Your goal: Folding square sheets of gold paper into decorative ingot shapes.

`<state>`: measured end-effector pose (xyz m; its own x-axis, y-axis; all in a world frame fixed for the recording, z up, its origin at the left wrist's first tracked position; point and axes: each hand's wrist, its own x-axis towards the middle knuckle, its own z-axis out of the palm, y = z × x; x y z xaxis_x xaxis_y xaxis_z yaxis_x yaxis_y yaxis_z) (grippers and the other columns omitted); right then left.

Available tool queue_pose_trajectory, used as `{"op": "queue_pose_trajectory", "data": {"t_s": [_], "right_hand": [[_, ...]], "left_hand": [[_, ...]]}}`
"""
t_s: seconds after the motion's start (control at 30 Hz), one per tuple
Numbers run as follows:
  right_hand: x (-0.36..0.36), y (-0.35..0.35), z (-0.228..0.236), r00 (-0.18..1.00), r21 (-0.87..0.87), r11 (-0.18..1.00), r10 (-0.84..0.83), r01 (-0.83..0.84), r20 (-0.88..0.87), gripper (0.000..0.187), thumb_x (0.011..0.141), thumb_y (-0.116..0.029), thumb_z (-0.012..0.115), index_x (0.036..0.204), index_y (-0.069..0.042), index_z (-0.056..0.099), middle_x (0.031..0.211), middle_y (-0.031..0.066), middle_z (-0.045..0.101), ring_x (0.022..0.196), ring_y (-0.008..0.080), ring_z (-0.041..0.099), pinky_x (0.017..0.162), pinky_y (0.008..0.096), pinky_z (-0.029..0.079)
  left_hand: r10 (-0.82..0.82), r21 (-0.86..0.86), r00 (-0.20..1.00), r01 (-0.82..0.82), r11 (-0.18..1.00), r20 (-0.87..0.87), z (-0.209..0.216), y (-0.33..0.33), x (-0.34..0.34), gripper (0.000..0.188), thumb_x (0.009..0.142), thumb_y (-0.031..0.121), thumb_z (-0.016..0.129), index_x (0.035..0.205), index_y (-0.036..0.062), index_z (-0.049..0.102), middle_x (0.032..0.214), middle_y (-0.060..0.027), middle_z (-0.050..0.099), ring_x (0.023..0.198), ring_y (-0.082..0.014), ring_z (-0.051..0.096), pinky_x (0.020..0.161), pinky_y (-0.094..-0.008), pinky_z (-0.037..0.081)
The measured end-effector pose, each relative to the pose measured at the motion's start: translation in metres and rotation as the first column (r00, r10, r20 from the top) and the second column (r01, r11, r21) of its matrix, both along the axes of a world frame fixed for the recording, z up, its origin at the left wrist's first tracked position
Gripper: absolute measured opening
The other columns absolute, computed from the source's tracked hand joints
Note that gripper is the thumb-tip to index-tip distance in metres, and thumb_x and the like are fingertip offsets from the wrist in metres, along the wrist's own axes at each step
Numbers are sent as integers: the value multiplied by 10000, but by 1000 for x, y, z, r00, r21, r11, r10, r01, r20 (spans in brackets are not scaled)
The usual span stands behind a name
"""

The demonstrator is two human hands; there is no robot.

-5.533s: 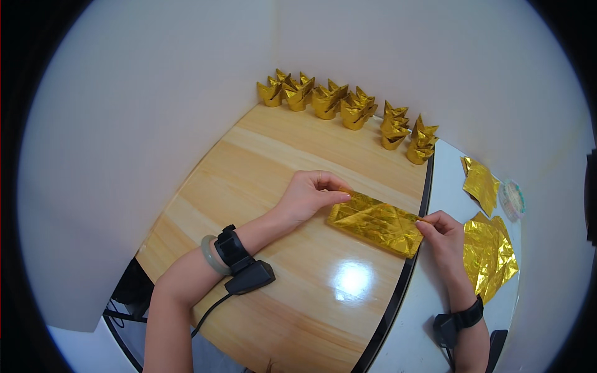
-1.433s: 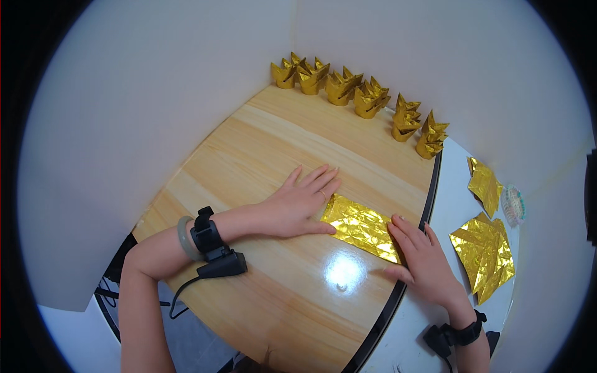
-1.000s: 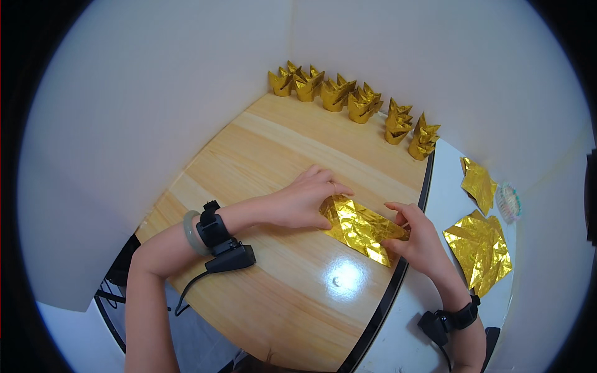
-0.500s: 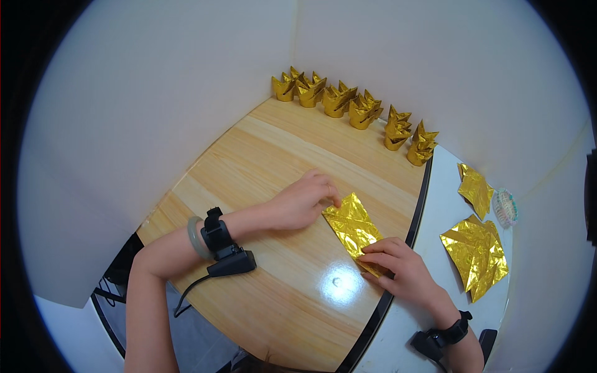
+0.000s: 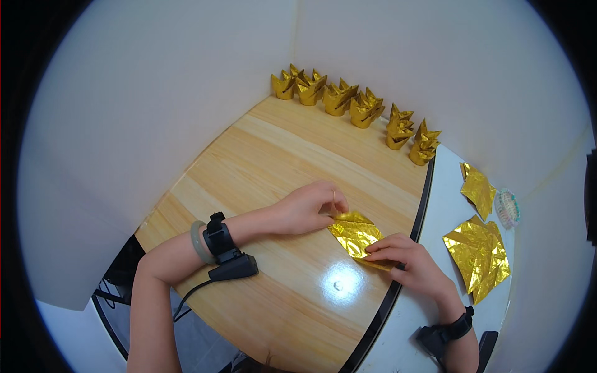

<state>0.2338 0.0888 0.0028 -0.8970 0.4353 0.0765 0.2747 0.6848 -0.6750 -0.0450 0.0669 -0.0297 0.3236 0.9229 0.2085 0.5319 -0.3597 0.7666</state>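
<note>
A creased sheet of gold foil paper (image 5: 356,236) lies on the wooden table between my hands. My left hand (image 5: 313,207) pinches its far left corner, which is lifted and folding over. At the near right end, my right hand (image 5: 411,261) has its fingers closed over the sheet's edge; the thumb's tip is partly hidden. Other gold foil sheets rest to the right on a white surface: a large one (image 5: 479,258) and a smaller one (image 5: 477,188) farther off.
Several folded gold paper shapes with pointed tips (image 5: 367,112) stand in a row along the back wall. A clear round container with small beads or bands (image 5: 507,208) is by the right wall. A black edge strip (image 5: 425,193) separates the wooden table (image 5: 261,168) from the white surface.
The foil's far left corner has come up and begun folding toward the near right. My left hand has moved slightly right and nearer, and my right hand has shifted a little right.
</note>
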Motion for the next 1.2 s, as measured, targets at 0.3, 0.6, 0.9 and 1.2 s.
{"op": "queue_pose_trajectory", "data": {"t_s": [0.3,0.6,0.9,1.2], "right_hand": [[10,14,5,1000,13,1000,-20,20,19,296,701,20,644,981,-69,682,1046,66,640,1028,249,556,912,344,444],[-8,7,14,862,-105,865,-464,491,206,224,763,-132,709,945,-18,647,909,98,617,934,246,581,784,330,478],[-8,-3,13,865,246,878,-461,411,199,450,718,-224,755,1052,-43,515,880,103,578,854,280,588,727,352,485],[-2,11,8,898,-127,894,-410,431,159,259,726,-117,742,929,-38,601,770,57,560,710,181,567,630,274,449]], "left_hand": [[-400,83,901,418,905,-168,9,-2,0,270,793,178,693,1060,135,685,908,-35,575,904,-202,487,797,-293,414],[-325,54,909,350,935,-260,10,-4,9,275,790,184,687,1063,151,688,894,-34,546,899,-206,483,789,-302,421],[-207,78,949,231,970,-239,9,-11,22,269,774,142,690,1042,121,672,1040,-68,537,947,-230,508,834,-312,436],[-76,12,979,80,997,-190,8,-14,26,318,744,120,708,1034,64,590,979,-77,550,950,-268,510,831,-330,436]]}}
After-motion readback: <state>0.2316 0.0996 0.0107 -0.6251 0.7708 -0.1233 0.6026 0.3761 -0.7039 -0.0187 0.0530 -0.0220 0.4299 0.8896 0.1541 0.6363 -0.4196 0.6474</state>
